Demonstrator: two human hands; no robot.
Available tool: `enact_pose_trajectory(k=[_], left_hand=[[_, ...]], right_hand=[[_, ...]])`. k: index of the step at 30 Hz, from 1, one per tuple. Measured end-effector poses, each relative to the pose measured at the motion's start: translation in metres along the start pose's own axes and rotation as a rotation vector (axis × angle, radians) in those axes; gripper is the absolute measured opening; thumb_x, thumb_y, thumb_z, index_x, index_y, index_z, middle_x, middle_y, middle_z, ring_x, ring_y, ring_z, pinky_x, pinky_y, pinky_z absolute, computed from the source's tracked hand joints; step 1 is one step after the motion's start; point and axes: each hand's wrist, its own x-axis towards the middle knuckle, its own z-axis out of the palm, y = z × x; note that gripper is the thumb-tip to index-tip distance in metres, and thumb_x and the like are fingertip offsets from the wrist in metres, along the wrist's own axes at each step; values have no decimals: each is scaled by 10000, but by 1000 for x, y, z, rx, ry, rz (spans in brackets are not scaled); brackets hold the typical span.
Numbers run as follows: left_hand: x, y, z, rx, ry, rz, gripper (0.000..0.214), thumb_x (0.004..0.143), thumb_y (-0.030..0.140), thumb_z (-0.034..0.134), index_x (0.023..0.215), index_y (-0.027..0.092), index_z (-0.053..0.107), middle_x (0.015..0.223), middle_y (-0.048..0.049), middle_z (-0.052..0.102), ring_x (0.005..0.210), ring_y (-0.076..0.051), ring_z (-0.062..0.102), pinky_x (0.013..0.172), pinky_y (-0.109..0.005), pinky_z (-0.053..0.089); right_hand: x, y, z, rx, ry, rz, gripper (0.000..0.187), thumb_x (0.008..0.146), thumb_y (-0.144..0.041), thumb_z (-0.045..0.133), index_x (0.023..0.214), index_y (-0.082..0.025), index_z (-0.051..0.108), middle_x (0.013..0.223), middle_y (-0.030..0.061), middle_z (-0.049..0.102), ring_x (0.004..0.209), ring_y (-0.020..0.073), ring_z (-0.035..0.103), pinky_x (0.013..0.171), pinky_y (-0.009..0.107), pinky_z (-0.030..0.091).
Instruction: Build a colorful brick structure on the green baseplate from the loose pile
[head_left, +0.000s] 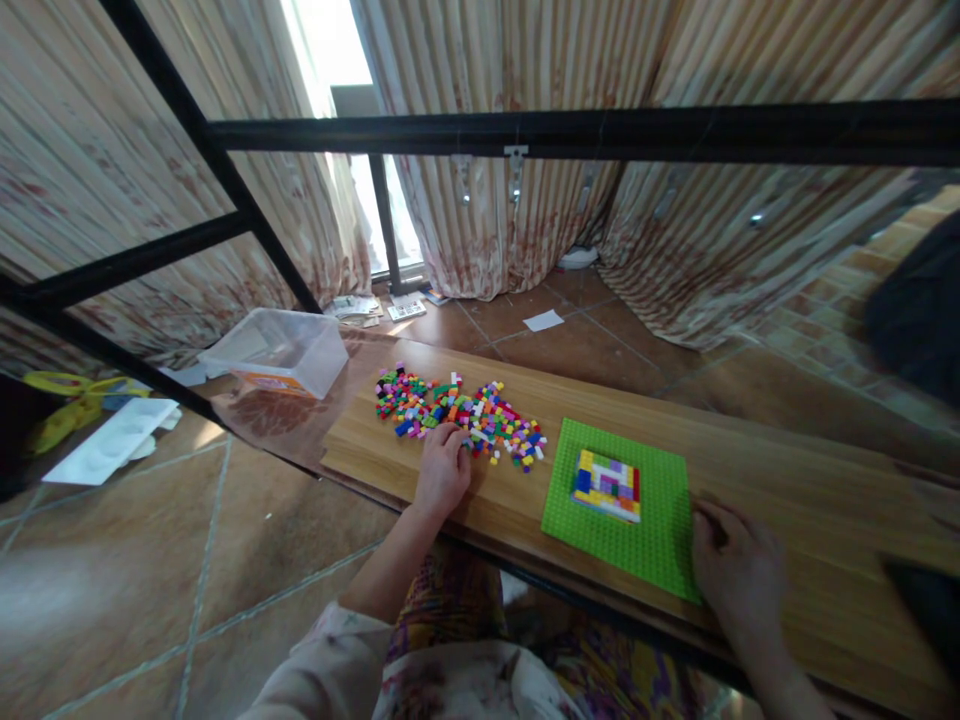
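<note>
A heap of small colourful building bricks (480, 415) lies spread over the wooden board. At its near edge, my left hand (444, 470) reaches in with bent fingers drawn together; the fingertips meet the bricks, and what they pinch is hidden. To the right of the heap sits a green studded baseplate (660, 540). A low rectangular build of yellow, white, purple, red and blue bricks (609, 486) is fixed near its middle. My right hand (735, 555) rests by the baseplate's right edge with curled fingers, and I cannot make out anything inside them.
The narrow wooden board (795, 480) lies across in front of me. A clear plastic bin (300, 350) stands at its left end. Black metal rails (420, 134) run beyond and to the left. A white tray (112, 440) and a yellow object (64, 410) are at the far left.
</note>
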Motion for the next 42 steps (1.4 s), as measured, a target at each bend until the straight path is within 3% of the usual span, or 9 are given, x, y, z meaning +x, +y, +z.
enact_pose_trajectory(k=[16,20,26,29,34,42], left_hand=[[6,1,1,-14,-15,2,248,821,118,501,1030,178,620,1086,-105,584,1045,-228,543,945,-410,483],[24,14,3,-7,-34,53,275,832,113,485,1062,187,615,1099,-93,597,1053,-225,542,939,-411,477],[67,31,18,157,-237,234,226,842,119,485,987,183,646,1038,-74,645,1015,-222,546,934,-394,449],[80,35,28,228,-294,261,189,850,133,479,887,167,660,947,-88,660,957,-225,563,916,-395,442],[85,38,36,267,-299,234,158,831,133,501,772,154,646,862,-116,652,918,-247,569,873,-410,447],[81,43,23,247,-286,213,172,864,135,455,866,150,626,905,-117,659,930,-247,591,881,-399,447]], right_hand=[[0,3,4,-24,19,-37,329,857,-342,430,966,-154,676,986,149,672,917,285,592,839,436,440],[-1,5,7,-21,16,-26,318,849,-331,433,970,-162,674,1011,142,673,941,285,591,838,439,436],[0,0,6,-30,11,10,327,855,-341,417,958,-169,676,1015,135,669,944,279,583,836,428,436],[0,-4,4,-30,10,21,329,858,-342,414,958,-165,673,1004,136,664,945,270,574,849,421,432],[1,-10,3,-13,15,54,313,861,-324,425,969,-168,674,1016,128,662,959,258,572,871,421,431],[3,-18,2,11,35,78,259,861,-261,450,954,-174,676,1031,110,666,956,231,569,859,390,434]])
